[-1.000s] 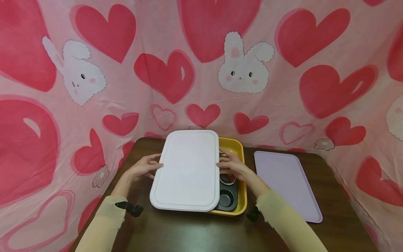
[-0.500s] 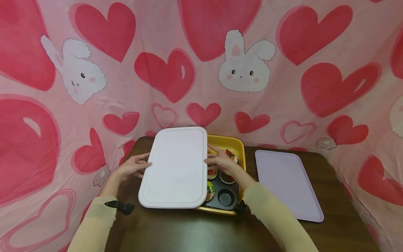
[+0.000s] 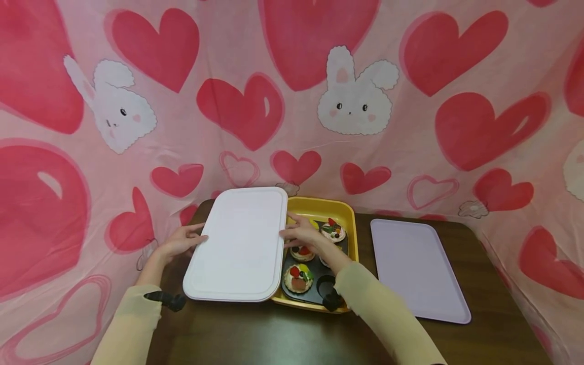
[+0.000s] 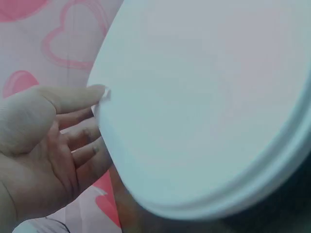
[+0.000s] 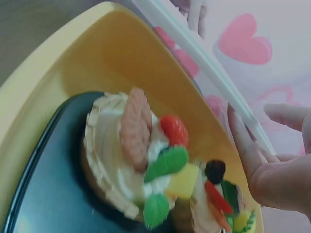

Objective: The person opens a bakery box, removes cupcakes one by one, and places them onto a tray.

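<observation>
A white rectangular lid (image 3: 237,243) with rounded corners is held between both hands, partly over the left side of a yellow bin (image 3: 349,223). My left hand (image 3: 182,242) pinches its left edge, thumb on top and fingers beneath; the left wrist view shows this hand (image 4: 43,150) close up. At the opposite edge, my right hand (image 3: 304,235) grips the lid, fingers reaching underneath. Inside the bin lies a dark muffin tin (image 3: 286,263) with several fruit-topped tarts, one tart (image 3: 298,278) at the front. The lid hides the bin's left part.
A lilac tray (image 3: 417,268) lies on the right of the brown table (image 3: 274,334). Close behind the table hangs a pink cloth (image 3: 301,116) with hearts and rabbits. My right forearm crosses the bin's front right corner.
Both hands have carried the white lid to the left. More of the yellow bin, the muffin tin and its tarts now shows. The lilac tray has stayed put.
</observation>
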Tool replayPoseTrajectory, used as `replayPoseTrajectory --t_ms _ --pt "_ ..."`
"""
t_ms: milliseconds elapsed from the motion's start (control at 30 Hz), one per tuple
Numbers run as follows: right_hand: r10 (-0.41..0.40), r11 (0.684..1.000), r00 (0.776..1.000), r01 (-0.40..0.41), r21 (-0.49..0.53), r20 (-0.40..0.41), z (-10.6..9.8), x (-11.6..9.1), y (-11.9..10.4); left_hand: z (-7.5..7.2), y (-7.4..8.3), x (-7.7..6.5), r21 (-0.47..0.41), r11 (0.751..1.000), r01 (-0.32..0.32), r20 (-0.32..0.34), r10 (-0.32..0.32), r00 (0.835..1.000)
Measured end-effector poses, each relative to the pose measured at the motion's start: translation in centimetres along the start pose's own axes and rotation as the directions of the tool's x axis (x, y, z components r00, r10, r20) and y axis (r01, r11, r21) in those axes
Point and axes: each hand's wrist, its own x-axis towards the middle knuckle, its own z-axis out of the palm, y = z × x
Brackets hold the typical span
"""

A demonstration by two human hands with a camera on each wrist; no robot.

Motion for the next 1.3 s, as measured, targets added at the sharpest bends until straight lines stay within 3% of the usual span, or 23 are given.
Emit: replayPoseTrajectory --t_ms 167,300,533,600,667,800,933,1133,1300 --pt "0.032 0.997 0.999 -0.034 -0.068 -0.034 2.1 1.2 -0.2 -0.4 -0.6 -0.6 0.121 0.992 0.033 -0.081 -0.023 0.996" --pt "0.005 0.988 0.998 -0.014 -0.153 -0.064 3.7 1.8 -0.5 -0.3 -1.5 -0.8 0.168 0.986 0.01 -0.152 0.016 0.988" --pt "-0.147 0.91 0.98 0.082 -0.407 -0.131 7.0 2.9 0.3 1.0 -3.4 -0.4 0.192 0.977 -0.093 -0.269 0.143 0.952" --pt "-0.181 0.86 0.975 0.095 -0.501 -0.126 7.8 4.0 1.5 1.4 -3.6 -0.4 0.2 0.976 -0.084 -0.299 0.142 0.944" --pt "-0.209 0.775 0.971 0.091 -0.625 -0.117 8.5 4.8 2.6 1.6 -3.7 -0.5 0.207 0.977 -0.056 -0.319 0.122 0.94" --pt "-0.241 0.62 0.966 0.077 -0.78 -0.096 9.9 5.6 3.9 1.8 -4.0 -0.5 0.23 0.972 -0.038 -0.288 0.105 0.952" --pt "-0.234 0.56 0.966 0.045 -0.827 -0.105 11.6 4.0 2.5 2.0 -4.9 -0.3 0.222 0.974 -0.04 -0.248 0.096 0.964" --pt "-0.237 0.397 0.958 -0.053 -0.916 -0.158 12.8 3.3 2.9 2.9 -6.8 -0.1 0.198 0.98 0.02 -0.231 0.027 0.972" --pt "-0.205 0.293 0.959 -0.13 -0.947 -0.195 13.6 4.0 3.5 3.3 -8.0 0.1 0.225 0.974 0.029 -0.243 0.027 0.97"
